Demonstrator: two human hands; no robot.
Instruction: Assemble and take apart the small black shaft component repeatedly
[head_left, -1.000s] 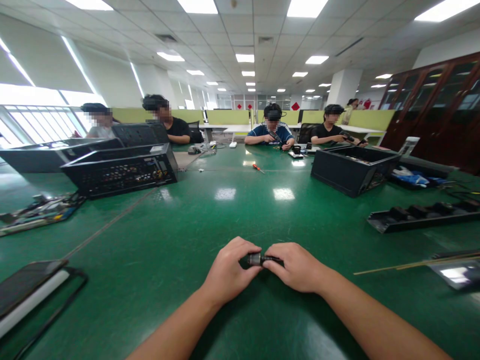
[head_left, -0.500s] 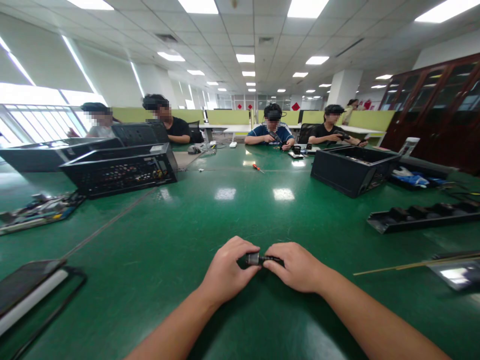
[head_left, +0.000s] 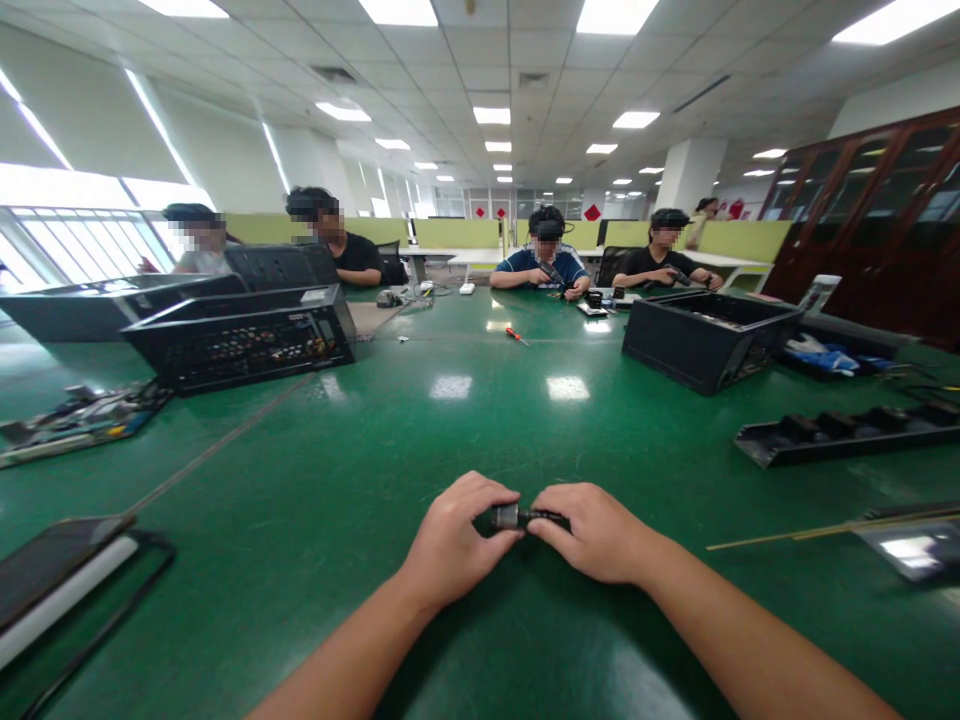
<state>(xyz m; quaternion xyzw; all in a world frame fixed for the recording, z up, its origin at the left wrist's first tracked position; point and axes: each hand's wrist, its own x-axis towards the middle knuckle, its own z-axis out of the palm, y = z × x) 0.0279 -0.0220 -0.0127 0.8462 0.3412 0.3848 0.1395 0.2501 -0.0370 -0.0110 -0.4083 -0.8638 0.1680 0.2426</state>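
Note:
Close in front of me, my left hand (head_left: 459, 540) pinches a small dark cylindrical part (head_left: 507, 517) with a grey band between thumb and fingers. From the other side, my right hand (head_left: 589, 533) grips a thin black piece (head_left: 549, 520) in line with it. The two pieces meet end to end, or nearly so; whether they are joined I cannot tell. Fingers hide much of both, and their exact kind does not show. Both hands are just over the green tabletop (head_left: 480, 430).
Open black computer cases stand at left (head_left: 247, 340) and right (head_left: 701, 340). A circuit board (head_left: 86, 420) lies at left, a red screwdriver (head_left: 514, 335) farther out. At right are a black tray (head_left: 847, 435) and thin yellowish sticks (head_left: 795, 535). Several people sit across the table.
Both hands keep nearly the same place and hold on the parts. Across the table, the person at right has drawn their hands and a dark object slightly leftward.

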